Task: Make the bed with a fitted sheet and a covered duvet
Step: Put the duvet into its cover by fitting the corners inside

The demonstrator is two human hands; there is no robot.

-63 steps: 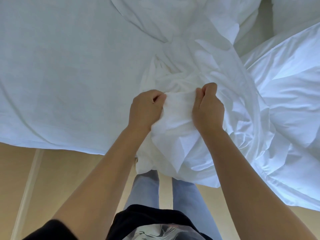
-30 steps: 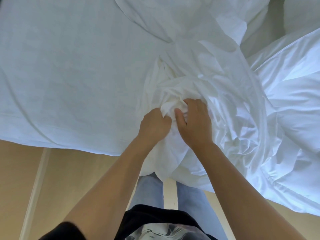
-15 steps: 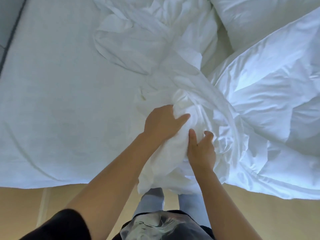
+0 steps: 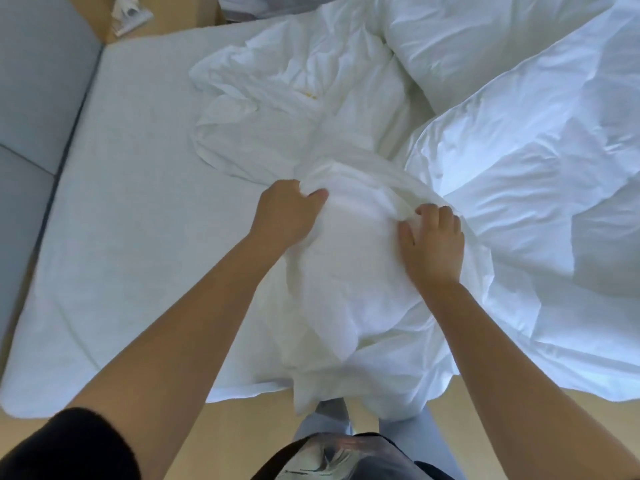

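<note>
Broadly, a bed (image 4: 138,237) filled most of the view, its flat pale covering stretching away to the left of the fingers. To the right of the fingers lay a puffy white duvet (image 4: 540,188), heaped and creased, its near edge hanging over the side of the bed. A bunched white cloth (image 4: 346,289) spread in loose folds beyond the fingertips across the middle of the bed, ran between both hands and draped over the near edge below the wrists; whether it was a sheet or a duvet cover could not be told. A white pillow (image 4: 467,39) sat farther off, beyond the fingers and to the right. The left hand (image 4: 287,216) had its fingers clenched round a fold of the cloth, thumb pressed on top. The right hand (image 4: 433,247), just across the bundle, had its fingers hooked into a ridge of the same cloth, thumb spread wide against it
</note>
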